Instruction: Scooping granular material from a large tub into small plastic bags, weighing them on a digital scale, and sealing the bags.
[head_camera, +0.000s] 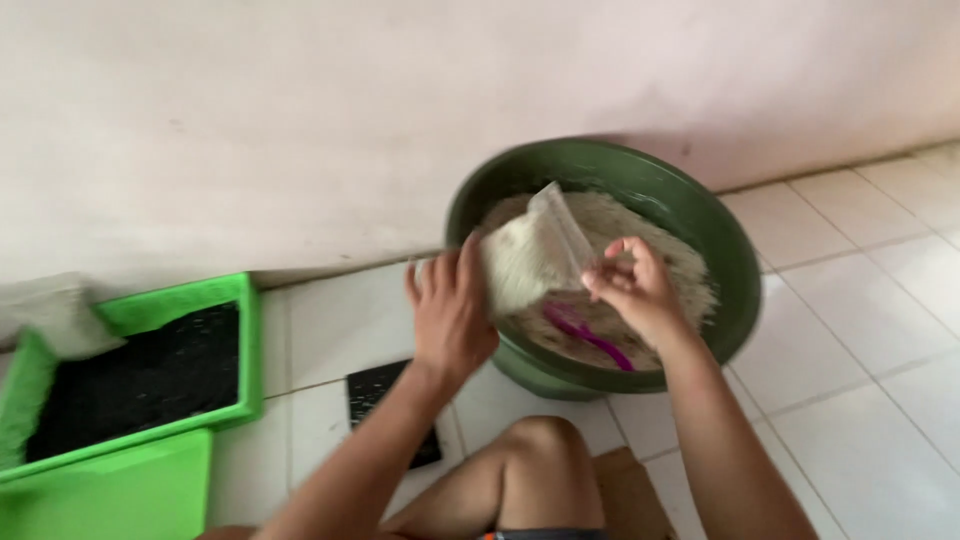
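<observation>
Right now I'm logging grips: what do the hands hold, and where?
Both hold a clear plastic bag of pale grain: left hand at its left side, right hand at its right edge.

A small clear plastic bag (530, 250) is held a little right of the middle of the frame, just above a dark green round basin (700, 215). The bag is partly filled with pale, whitish grain and tilts, its open top pointing up and to the right. The same pale grain (650, 245) fills the basin, and a purple scoop (585, 335) lies on it.
</observation>
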